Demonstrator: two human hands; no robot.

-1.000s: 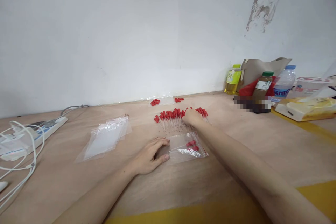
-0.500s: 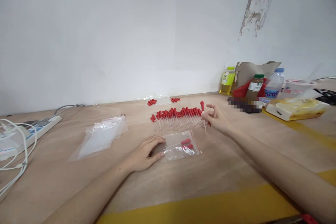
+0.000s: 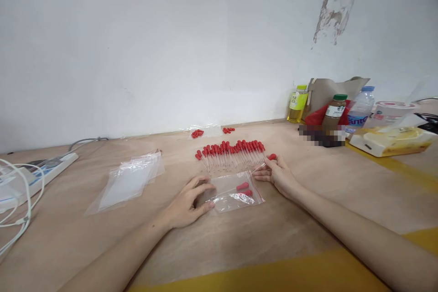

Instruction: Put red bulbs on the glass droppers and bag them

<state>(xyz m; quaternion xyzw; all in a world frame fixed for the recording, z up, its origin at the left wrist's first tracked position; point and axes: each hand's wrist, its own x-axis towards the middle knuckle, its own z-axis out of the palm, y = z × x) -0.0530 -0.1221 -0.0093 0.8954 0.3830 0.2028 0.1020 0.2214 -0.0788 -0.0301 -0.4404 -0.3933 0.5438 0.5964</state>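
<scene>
My left hand [image 3: 193,203] lies at the left end of a clear zip bag [image 3: 226,200], its curved fingers and thumb holding that end against the table. Inside the bag are two droppers with red bulbs [image 3: 242,186], their thin clear stems pointing left. My right hand [image 3: 278,175] pinches another dropper [image 3: 272,157], red bulb up to the right. Its stem slants down left, with the tip near the bag's upper right corner; whether it touches the bag I cannot tell. Just behind the bag lies a row of many red-bulbed droppers [image 3: 224,147].
Flat clear bags [image 3: 128,182] are stacked on the left. A power strip [image 3: 54,171] with white cables stands farther left. Loose red bulbs [image 3: 197,133] lie near the wall. At right are bottles [image 3: 297,105], a grey bag [image 3: 337,86] and a tissue pack [image 3: 390,141].
My right hand has come down and toward the bag with the dropper, which has tipped from upright to slanted. My left hand and the bag have stayed nearly in place.
</scene>
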